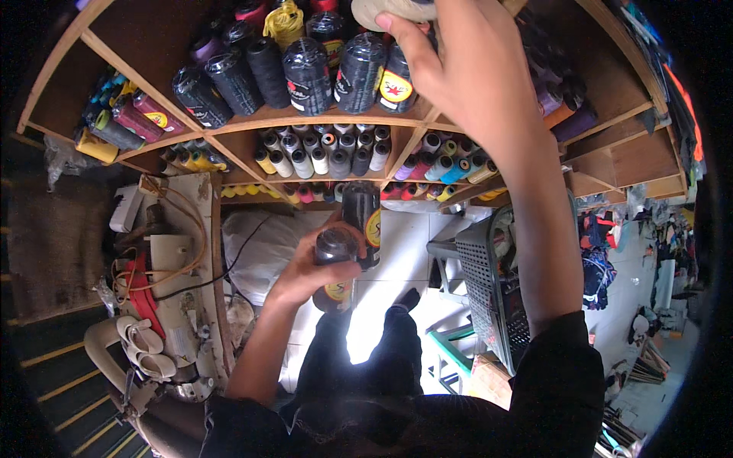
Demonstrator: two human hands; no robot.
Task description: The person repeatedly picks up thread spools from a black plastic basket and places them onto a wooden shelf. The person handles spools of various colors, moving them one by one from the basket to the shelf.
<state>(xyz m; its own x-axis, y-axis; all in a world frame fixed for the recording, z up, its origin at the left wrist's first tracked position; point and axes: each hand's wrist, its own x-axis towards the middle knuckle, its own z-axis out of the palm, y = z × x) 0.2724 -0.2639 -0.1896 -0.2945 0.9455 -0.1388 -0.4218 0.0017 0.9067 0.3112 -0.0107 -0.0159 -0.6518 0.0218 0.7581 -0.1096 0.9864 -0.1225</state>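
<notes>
My left hand (314,263) is wrapped round two dark thread spools with yellow labels. The nearer spool (336,244) has a shiny plastic cover, and the farther spool (361,221) stands upright against it. My right hand (477,72) is raised to the upper shelf, its thumb pressed on a beige round piece (393,11) that is cut off by the top edge. What the rest of that piece is, I cannot tell. Just below and left of my right hand, several plastic-wrapped black spools (359,72) stand in the shelf compartment.
The wooden shelf (305,120) holds rows of coloured spools (328,153) in its lower compartments. To the left stands a sewing machine (172,263) with loose cords. A grey perforated basket (489,282) sits at my right, near a green-edged stool (450,336). Fabric scraps (599,267) lie farther right.
</notes>
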